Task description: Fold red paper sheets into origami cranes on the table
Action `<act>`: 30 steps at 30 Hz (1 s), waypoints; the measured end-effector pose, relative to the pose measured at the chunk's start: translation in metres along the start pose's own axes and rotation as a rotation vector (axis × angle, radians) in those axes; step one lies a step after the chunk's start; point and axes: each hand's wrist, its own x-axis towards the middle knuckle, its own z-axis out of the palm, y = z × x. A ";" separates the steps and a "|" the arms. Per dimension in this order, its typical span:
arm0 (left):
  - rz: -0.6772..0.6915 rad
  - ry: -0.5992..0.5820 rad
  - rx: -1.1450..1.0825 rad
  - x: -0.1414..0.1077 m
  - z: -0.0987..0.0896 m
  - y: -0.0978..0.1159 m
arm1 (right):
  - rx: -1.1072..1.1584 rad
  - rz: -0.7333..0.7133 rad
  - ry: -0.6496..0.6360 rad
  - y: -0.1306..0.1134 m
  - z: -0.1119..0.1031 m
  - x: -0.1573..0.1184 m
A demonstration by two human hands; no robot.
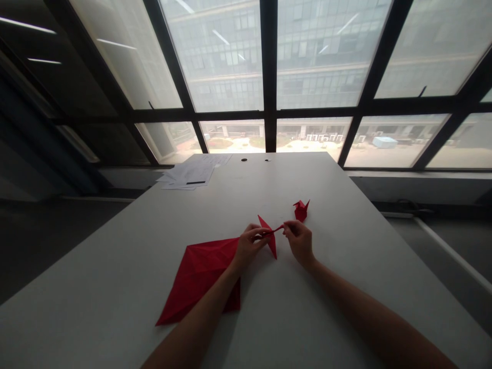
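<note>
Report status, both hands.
Left hand: fingers pinching red folded paper. Right hand: fingers at its thin tip. Left forearm crosses creased red sheet.

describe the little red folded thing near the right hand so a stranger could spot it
On the white table, look just beyond the right hand. A small, compact red folded paper piece with pointed tips sits there. It is free, unlike the held red piece, and far smaller than the creased red sheet.
</note>
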 end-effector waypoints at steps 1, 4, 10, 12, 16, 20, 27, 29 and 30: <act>0.005 0.015 0.015 0.000 0.000 0.000 | -0.002 0.000 -0.006 0.000 0.000 0.000; -0.001 0.087 -0.002 0.001 -0.001 -0.001 | 0.004 0.011 -0.006 0.000 0.000 0.000; -0.137 0.266 -0.290 0.005 -0.004 -0.006 | 0.037 0.054 0.022 0.002 0.001 0.003; -0.182 0.311 -0.389 0.006 -0.004 -0.006 | 0.048 0.068 0.023 0.002 0.001 0.003; -0.227 0.365 -0.527 0.006 -0.006 -0.004 | 0.067 0.095 0.031 0.001 0.002 0.003; -0.246 0.410 -0.619 0.007 -0.011 -0.005 | -0.029 0.085 -0.023 0.002 0.002 0.004; -0.232 0.416 -0.636 0.009 -0.015 -0.008 | -0.218 -0.046 -0.339 -0.010 0.006 -0.003; -0.231 0.389 -0.621 0.008 -0.013 -0.007 | -0.285 -0.094 -0.371 -0.012 0.006 -0.005; -0.230 0.373 -0.613 0.008 -0.012 -0.006 | -0.294 -0.092 -0.355 -0.013 0.006 -0.005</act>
